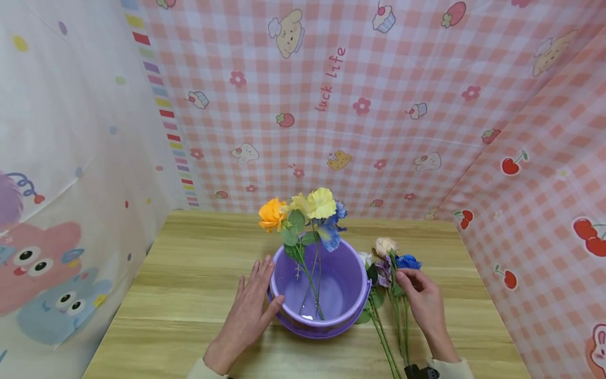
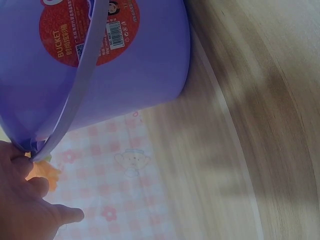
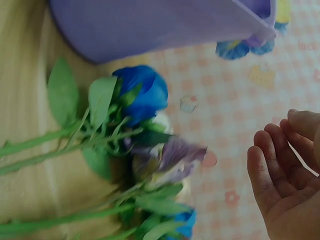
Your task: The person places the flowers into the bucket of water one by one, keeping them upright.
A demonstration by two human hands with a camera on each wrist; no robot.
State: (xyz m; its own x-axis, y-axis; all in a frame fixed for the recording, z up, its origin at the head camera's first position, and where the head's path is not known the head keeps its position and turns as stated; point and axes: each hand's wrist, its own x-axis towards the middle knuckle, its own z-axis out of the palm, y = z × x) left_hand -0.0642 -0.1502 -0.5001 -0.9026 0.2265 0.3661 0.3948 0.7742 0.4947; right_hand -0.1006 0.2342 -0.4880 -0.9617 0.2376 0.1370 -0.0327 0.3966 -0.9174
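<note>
A purple bucket (image 1: 345, 273) stands on the table, with an orange flower (image 1: 272, 214), a pale yellow flower (image 1: 322, 202) and a blue flower (image 1: 330, 236) leaning in it on long stems. At its left side my left hand (image 1: 253, 305) has its fingers extended, fingertips right at the rim by the handle (image 2: 75, 95). To the right lie loose stems bearing a cream rose (image 1: 385, 246), a purple flower (image 3: 172, 160) and blue roses (image 3: 145, 92). Over these blooms hovers my right hand (image 1: 423, 300), its fingers loosely bent with nothing between them in the right wrist view.
The wooden table (image 1: 189, 284) extends left of the bucket. Behind it hangs a pink checked cloth (image 1: 265, 142), with more cloth at both sides. A red label (image 2: 60, 30) is on the bucket's outside. Several green stems (image 1: 385, 342) reach toward the table's front.
</note>
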